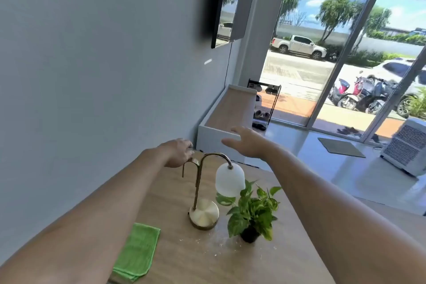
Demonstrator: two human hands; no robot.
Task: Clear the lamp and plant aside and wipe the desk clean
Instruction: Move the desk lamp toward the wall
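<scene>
A gold lamp point(204, 214) with an arched stem and a white glass shade point(230, 180) stands mid-desk on the wooden desk point(184, 260). Right of it sits a small leafy plant point(253, 212) in a black pot. A folded green cloth point(136, 251) lies at the desk's left, near the front. Crumbs point(216, 244) are scattered in front of the lamp and plant. My left hand point(178, 153) is curled around the top of the lamp's small side arm. My right hand point(249, 143) hovers open above and beyond the lamp's arch, holding nothing.
A grey wall runs along the desk's left side. Beyond the desk stands a white cabinet point(230, 110) with a wooden top, then a shoe rack point(265, 104). A TV point(221, 2) hangs on the wall. A white air cooler point(408, 145) and floor mat point(341, 147) are at right.
</scene>
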